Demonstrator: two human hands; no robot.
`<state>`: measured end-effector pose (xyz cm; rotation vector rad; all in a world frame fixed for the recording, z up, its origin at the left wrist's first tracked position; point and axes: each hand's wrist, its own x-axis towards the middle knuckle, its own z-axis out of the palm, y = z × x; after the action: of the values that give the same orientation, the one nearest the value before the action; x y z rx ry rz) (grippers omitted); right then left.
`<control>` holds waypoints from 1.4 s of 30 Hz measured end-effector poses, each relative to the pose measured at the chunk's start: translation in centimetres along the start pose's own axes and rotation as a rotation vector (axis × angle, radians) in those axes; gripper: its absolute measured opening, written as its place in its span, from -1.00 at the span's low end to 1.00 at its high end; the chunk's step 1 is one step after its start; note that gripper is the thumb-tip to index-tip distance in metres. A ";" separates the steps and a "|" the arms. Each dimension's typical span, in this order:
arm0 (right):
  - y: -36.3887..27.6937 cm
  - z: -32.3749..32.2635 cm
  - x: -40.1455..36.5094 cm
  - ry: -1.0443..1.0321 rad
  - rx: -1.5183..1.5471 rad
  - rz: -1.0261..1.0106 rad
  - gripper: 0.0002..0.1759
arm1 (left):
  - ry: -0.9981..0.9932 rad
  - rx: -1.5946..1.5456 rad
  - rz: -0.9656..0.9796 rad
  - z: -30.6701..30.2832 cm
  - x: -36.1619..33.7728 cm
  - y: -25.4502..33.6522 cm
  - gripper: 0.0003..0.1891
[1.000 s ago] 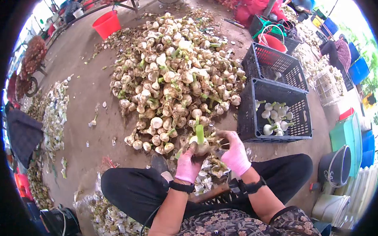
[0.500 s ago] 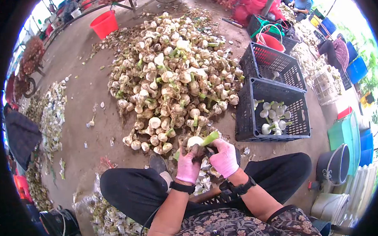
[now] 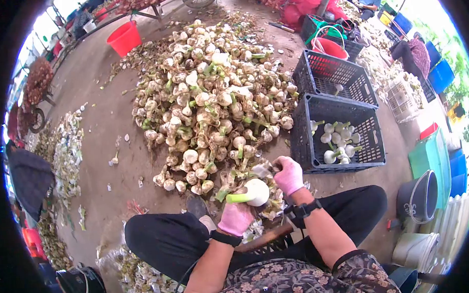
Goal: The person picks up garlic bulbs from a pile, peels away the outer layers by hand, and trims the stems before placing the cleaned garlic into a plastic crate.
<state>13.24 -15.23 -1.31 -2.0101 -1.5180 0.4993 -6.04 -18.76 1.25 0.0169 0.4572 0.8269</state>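
My left hand [image 3: 236, 219], in a pink glove, is closed around a garlic bulb [image 3: 258, 192]. The bulb is smooth and white, and its cut green stem points left. Just up and to the right, my right hand [image 3: 288, 175], also gloved in pink, is apart from the bulb with its fingers curled. A pale, blurred piece with a dark part juts left from those fingers; I cannot tell what it is. Beyond both hands rises a large heap of unpeeled garlic [image 3: 207, 96], with roots and dirty skins on the bulbs.
Right of the heap, a black crate [image 3: 343, 167] holds several clean white bulbs. Behind it stands another black crate [image 3: 364, 93] with a bulb inside. A red bucket [image 3: 124, 40] is at the far left. Peelings [image 3: 141, 274] lie beside my left leg. Other people sit at the far right.
My hands have separated, the right moving up and right. The bulb has come down in my left hand, its stem swinging from right to left, and more of its white surface shows.
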 end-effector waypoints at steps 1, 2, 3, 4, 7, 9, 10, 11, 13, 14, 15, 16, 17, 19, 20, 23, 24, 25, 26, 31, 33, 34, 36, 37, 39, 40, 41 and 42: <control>0.6 -0.6 0.0 -0.015 0.094 -0.037 -0.72 | -0.001 0.003 0.003 0.1 0.1 0.3 -0.54; 0.0 -1.2 -0.2 -0.021 0.094 -0.036 -0.72 | 0.031 -0.012 0.030 0.1 0.1 0.4 -0.54; -0.4 -2.0 -0.5 -0.082 0.276 -0.114 -0.66 | 0.063 -0.031 0.054 0.0 0.0 0.3 -0.54; -1.4 -3.3 -0.8 -0.139 0.458 -0.193 -0.60 | 0.036 -0.099 0.043 -0.6 0.4 0.3 -0.51; -5.7 -6.5 -2.3 -0.335 0.525 -0.079 -0.50 | 0.060 -0.070 0.047 -1.2 1.0 0.0 -0.51; -5.7 -5.4 -2.9 -0.359 0.506 -0.080 -0.53 | 0.040 0.036 0.099 -1.2 1.2 -0.2 -0.50; -5.7 -5.0 -3.1 -0.358 0.508 -0.077 -0.53 | 0.041 0.038 0.097 -1.2 1.2 -0.3 -0.50; -5.8 -4.6 -3.2 -0.325 0.448 -0.079 -0.54 | 0.036 0.059 0.121 -1.2 1.3 -0.3 -0.49; -6.2 -4.4 -3.2 -0.288 0.357 -0.100 -0.57 | 0.033 0.078 0.148 -1.2 1.2 -0.2 -0.47; -6.2 -4.5 -3.1 -0.290 0.356 -0.101 -0.57 | 0.020 0.130 0.179 -0.6 0.9 -0.1 -0.45; -6.1 -4.6 -3.0 -0.272 0.315 -0.144 -0.58 | 0.006 0.181 0.209 -0.3 0.7 -0.1 -0.44; -6.0 -4.7 -3.0 -0.253 0.273 -0.187 -0.58 | 0.006 0.180 0.209 -0.2 0.6 -0.2 -0.44; -6.1 -4.8 -3.1 -0.254 0.272 -0.187 -0.58 | 0.014 0.181 0.203 -0.1 0.5 -0.2 -0.44; -6.4 -4.8 -3.3 -0.227 0.284 -0.179 -0.65 | 0.021 0.181 0.198 -0.2 0.4 -0.3 -0.45; -6.5 -4.6 -3.4 -0.227 0.283 -0.179 -0.65 | 0.043 0.122 0.186 -0.3 0.6 -0.3 -0.47; -7.4 -4.1 -3.7 -0.077 0.212 -0.198 -0.84 | 0.051 0.050 0.127 -0.7 0.8 -0.3 -0.51; -7.1 -4.1 -3.4 -0.076 0.214 -0.198 -0.84 | 0.040 0.034 0.083 -0.8 0.8 -0.2 -0.53; -6.5 -3.9 -3.0 -0.104 0.188 -0.202 -0.86 | 0.041 0.035 0.083 -0.8 0.8 -0.1 -0.53; -6.1 -4.0 -2.6 -0.133 0.162 -0.206 -0.88 | 0.059 0.022 0.013 -0.7 0.7 0.0 -0.55; -3.6 -3.3 -0.4 -0.178 0.082 -0.207 -0.87 | -0.097 0.216 -0.068 -3.1 1.1 -0.9 -0.54; -1.3 -1.7 -0.1 -0.273 -0.110 -0.129 -0.81 | -0.131 -0.068 -0.139 -2.6 0.7 -0.7 -0.53; 0.3 -0.6 -0.3 -0.273 -0.110 -0.130 -0.81 | -0.164 -0.352 -0.207 -2.1 0.4 -0.6 -0.52; 3.2 1.2 -1.2 -0.433 -0.251 -0.152 -0.73 | -0.032 0.058 -0.106 -1.0 -0.2 -0.2 -0.45; 2.9 0.8 -1.7 -0.380 -0.237 -0.150 -0.69 | -0.056 0.079 -0.114 -0.9 -0.1 0.0 -0.35; 2.6 0.0 -1.4 -0.452 -0.274 -0.050 -0.70 | -0.071 0.198 -0.058 -1.1 0.0 0.1 -0.33; 2.6 -0.6 -1.2 -0.513 -0.312 0.054 -0.70 | -0.095 0.322 -0.005 -1.0 0.1 0.1 -0.32; 4.0 -0.1 -1.0 -0.543 -0.372 0.146 -0.66 | -0.083 0.354 0.017 -0.6 0.1 0.2 -0.31; 4.7 -0.5 -1.2 -0.539 -0.375 0.141 -0.66 | -0.088 0.354 0.022 -0.4 0.4 0.2 -0.31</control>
<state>16.75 -17.47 -3.96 -2.4110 -1.9022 0.9311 -6.14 -18.40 0.82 0.3844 0.5155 0.7548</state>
